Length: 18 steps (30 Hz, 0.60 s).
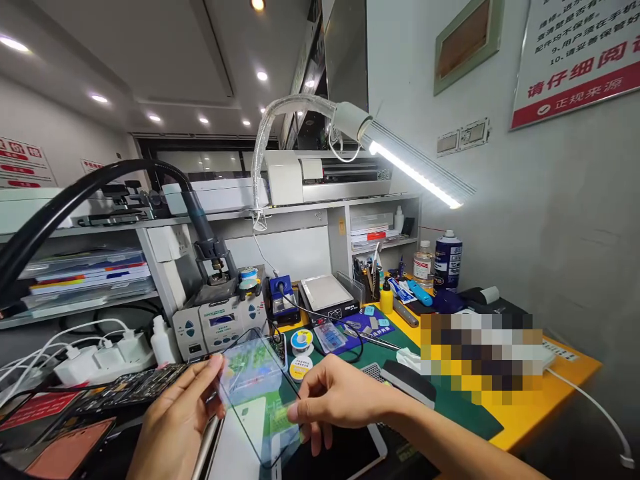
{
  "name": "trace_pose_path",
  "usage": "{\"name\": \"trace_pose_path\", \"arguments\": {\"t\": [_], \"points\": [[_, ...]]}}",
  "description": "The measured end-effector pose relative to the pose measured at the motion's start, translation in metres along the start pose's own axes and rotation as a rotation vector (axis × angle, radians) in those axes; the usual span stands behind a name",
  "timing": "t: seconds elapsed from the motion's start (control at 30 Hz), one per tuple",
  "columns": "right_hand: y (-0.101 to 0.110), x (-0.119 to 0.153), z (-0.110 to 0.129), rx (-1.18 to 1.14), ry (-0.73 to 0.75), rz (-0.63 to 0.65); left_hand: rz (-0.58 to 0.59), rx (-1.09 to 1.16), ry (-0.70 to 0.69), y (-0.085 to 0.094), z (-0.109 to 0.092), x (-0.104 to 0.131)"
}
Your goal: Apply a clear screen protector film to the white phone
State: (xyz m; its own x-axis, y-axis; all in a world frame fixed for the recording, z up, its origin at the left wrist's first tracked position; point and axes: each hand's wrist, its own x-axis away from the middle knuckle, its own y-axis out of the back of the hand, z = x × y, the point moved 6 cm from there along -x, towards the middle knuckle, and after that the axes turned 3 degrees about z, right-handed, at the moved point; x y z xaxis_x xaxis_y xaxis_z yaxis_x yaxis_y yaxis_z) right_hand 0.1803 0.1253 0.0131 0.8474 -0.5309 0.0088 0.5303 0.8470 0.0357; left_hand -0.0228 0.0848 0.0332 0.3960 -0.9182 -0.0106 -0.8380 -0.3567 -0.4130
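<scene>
My left hand (pixel 183 417) pinches the upper left edge of a clear screen protector (pixel 257 390) with a thin dark border. The sheet is held tilted above the bench, and the things behind it show through. At its right edge my right hand (pixel 333 400) is closed, thumb and forefinger on the border. Below the right hand lies a white-framed device with a black screen (pixel 345 453), partly covered by the hand and the sheet. A clear plastic box (pixel 250 367) stands behind the protector.
A green mat (pixel 465 407) covers part of the yellow bench (pixel 550 407). Behind are a rework station (pixel 220 323), a heating plate (pixel 327 293) and solder reels (pixel 301 340). Circuit boards (pixel 145 387) lie left. A lit lamp (pixel 415 170) arches above; a black hose (pixel 95 177) curves in from the left.
</scene>
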Motion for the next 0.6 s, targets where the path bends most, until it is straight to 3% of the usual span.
{"name": "trace_pose_path", "arguments": {"t": [0.17, 0.33, 0.6], "points": [[-0.003, 0.002, 0.006, -0.039, 0.002, 0.053, -0.074, -0.039, -0.046, 0.012, -0.001, -0.008], [0.002, 0.0, 0.007, -0.089, 0.001, -0.015, -0.048, -0.024, -0.036, 0.014, 0.0, -0.015], [0.007, -0.004, 0.002, -0.158, -0.013, -0.095, -0.117, -0.053, -0.066, 0.018, -0.014, -0.011]]}}
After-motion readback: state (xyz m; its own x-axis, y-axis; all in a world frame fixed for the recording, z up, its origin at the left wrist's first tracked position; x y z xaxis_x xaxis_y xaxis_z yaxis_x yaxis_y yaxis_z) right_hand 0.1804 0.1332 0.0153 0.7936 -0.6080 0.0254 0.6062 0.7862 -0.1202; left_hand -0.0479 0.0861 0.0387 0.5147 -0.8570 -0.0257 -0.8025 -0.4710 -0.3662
